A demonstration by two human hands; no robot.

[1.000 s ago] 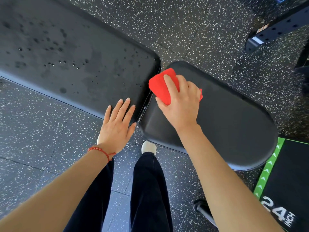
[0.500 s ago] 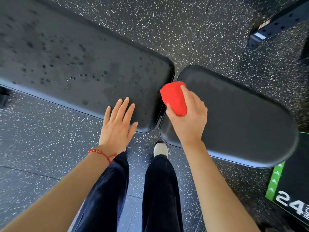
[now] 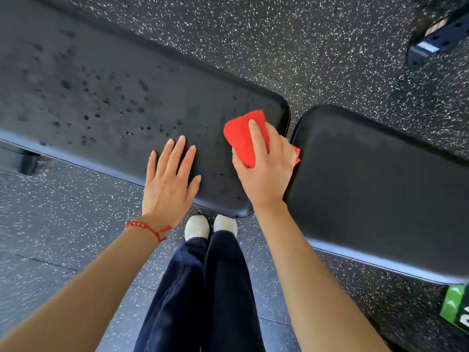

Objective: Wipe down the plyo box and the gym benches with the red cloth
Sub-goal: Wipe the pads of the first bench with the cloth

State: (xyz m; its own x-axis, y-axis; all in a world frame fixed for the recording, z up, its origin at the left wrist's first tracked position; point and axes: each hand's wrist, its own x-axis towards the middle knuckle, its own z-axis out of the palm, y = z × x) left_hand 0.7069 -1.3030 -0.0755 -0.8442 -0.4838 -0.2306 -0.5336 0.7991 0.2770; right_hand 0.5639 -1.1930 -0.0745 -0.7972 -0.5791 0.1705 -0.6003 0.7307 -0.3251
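Note:
The long black bench pad [image 3: 106, 102] runs from the far left to the middle and is speckled with droplets. The shorter black seat pad [image 3: 375, 189] lies to its right across a narrow gap. My right hand [image 3: 264, 168] grips the folded red cloth [image 3: 243, 135] and presses it on the right end of the long pad, next to the gap. My left hand [image 3: 170, 181] lies flat with straight fingers on the near edge of the same pad. A corner of the plyo box [image 3: 456, 308], green-edged, shows at the lower right.
Speckled black rubber floor [image 3: 304, 34] surrounds the bench. A dark metal rack foot [image 3: 436, 41] stands at the top right. My legs and white shoes [image 3: 210, 227] are right below the pad's end. A bench frame part [image 3: 20, 161] sticks out at the left.
My right hand has carried the cloth leftward from the seat pad across the gap onto the long pad. The view has shifted left, and my left hand stays flat on the pad edge.

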